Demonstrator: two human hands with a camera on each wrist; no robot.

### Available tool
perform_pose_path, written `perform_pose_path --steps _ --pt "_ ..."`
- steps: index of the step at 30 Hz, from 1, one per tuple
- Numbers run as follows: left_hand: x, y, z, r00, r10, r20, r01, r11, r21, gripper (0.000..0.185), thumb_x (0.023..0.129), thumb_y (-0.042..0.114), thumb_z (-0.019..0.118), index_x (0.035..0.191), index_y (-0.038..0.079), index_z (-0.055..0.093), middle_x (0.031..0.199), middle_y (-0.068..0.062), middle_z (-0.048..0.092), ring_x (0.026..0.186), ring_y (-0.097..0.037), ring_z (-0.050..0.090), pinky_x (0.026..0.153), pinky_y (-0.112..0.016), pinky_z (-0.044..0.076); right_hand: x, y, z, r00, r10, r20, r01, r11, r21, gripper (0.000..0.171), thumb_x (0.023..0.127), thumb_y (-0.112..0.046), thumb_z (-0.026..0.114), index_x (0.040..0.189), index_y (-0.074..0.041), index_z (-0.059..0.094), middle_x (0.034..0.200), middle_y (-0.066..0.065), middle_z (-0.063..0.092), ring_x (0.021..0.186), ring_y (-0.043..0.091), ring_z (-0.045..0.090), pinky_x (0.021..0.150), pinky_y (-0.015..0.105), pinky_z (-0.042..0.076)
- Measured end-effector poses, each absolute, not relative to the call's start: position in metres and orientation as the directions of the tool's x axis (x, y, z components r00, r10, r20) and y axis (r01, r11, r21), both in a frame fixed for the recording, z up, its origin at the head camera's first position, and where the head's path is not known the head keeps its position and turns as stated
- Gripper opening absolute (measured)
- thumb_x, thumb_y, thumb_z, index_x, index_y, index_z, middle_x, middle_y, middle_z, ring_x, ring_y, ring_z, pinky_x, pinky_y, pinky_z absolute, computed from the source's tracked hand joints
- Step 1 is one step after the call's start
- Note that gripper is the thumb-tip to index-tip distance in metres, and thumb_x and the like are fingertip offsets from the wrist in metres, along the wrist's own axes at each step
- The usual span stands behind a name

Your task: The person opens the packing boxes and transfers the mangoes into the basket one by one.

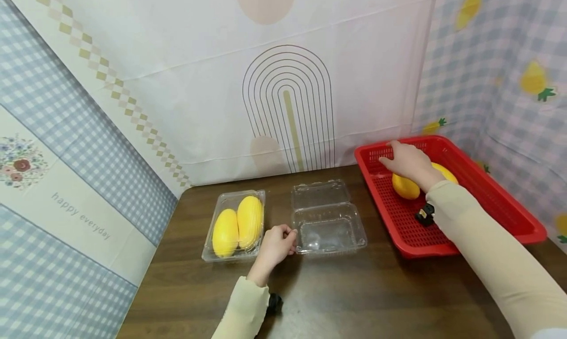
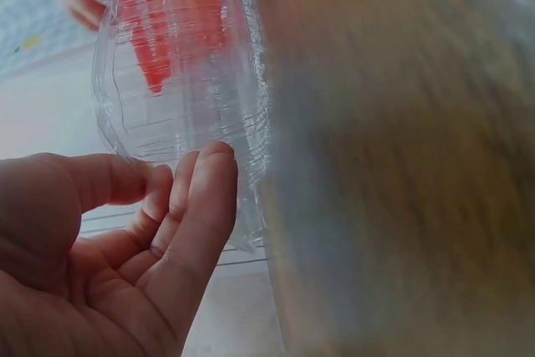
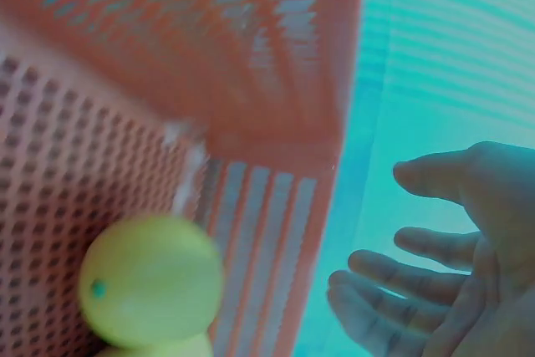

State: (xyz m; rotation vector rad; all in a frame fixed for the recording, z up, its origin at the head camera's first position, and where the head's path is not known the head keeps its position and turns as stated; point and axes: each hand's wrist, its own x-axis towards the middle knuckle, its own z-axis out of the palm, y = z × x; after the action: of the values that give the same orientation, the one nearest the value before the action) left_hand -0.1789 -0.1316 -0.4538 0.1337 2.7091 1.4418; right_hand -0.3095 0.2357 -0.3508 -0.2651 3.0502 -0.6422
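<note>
My left hand [image 1: 276, 243] pinches the near left rim of a clear plastic clamshell box [image 1: 330, 231], its lid folded back toward the wall. Thumb and index finger meet at the box's edge in the left wrist view, the other fingers bent beside them. Over the far left part of a red slotted basket [image 1: 429, 251], my right hand [image 1: 409, 162] is raised with fingers apart, holding nothing. Below it in the basket lie yellow mango-like fruits [image 1: 405, 187]; the right wrist view shows one rounded fruit end [image 3: 150, 282] with a green spot.
Left of the clamshell box stands another clear box [image 1: 241, 196] with two yellow fruits [image 1: 225, 233] side by side inside. A brown wooden table [image 1: 345, 294] carries everything. Patterned cloth [image 1: 199, 107] hangs close behind and along both sides.
</note>
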Motion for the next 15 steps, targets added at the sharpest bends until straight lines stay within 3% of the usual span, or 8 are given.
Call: perform_pose_path --steps 3,6,10,15 --pt "-0.178 -0.134 -0.454 -0.995 0.102 -0.013 0.047 0.556 0.83 0.025 0.101 0.014 0.059 0.078 0.003 0.064 0.065 -0.003 0.065 0.055 -0.012 0.063 0.053 -0.028 0.056 -0.308 0.219 -0.345 -0.979 -0.188 0.083 -0.206 0.874 -0.44 0.053 0.1 -0.03 0.058 0.134 0.009 0.047 0.106 0.029 0.062 0.09 0.041 0.061 0.08 0.057 0.053" --pt "-0.177 -0.136 -0.454 -0.995 0.098 -0.01 0.047 0.559 0.828 0.025 0.101 0.014 0.059 0.078 0.003 0.063 0.065 -0.002 0.065 0.054 -0.011 0.063 0.053 -0.028 0.056 -0.308 0.2 -0.341 -0.969 -0.205 0.135 -0.245 0.84 -0.484 0.045 0.1 -0.029 0.059 0.129 0.006 0.054 0.09 0.02 0.062 0.077 0.033 0.058 0.071 0.048 0.052" --pt "-0.176 -0.138 -0.454 -0.995 0.099 0.001 0.056 0.56 0.827 0.026 0.101 0.013 0.059 0.077 0.003 0.063 0.064 -0.002 0.065 0.053 -0.011 0.063 0.054 -0.031 0.057 -0.312 0.175 -0.337 -0.956 -0.245 0.163 -0.294 0.805 -0.516 0.049 0.1 -0.028 0.058 0.133 0.008 0.054 0.109 0.027 0.067 0.095 0.04 0.064 0.083 0.054 0.052" --pt "-0.174 -0.139 -0.455 -0.995 0.097 0.007 0.061 0.561 0.826 0.025 0.1 0.014 0.059 0.078 0.003 0.063 0.063 -0.002 0.064 0.053 -0.012 0.062 0.053 -0.03 0.056 -0.324 0.147 -0.339 -0.953 -0.282 0.114 -0.298 0.792 -0.532 0.052 0.101 -0.028 0.057 0.134 0.012 0.053 0.129 0.033 0.059 0.116 0.046 0.059 0.097 0.057 0.047"
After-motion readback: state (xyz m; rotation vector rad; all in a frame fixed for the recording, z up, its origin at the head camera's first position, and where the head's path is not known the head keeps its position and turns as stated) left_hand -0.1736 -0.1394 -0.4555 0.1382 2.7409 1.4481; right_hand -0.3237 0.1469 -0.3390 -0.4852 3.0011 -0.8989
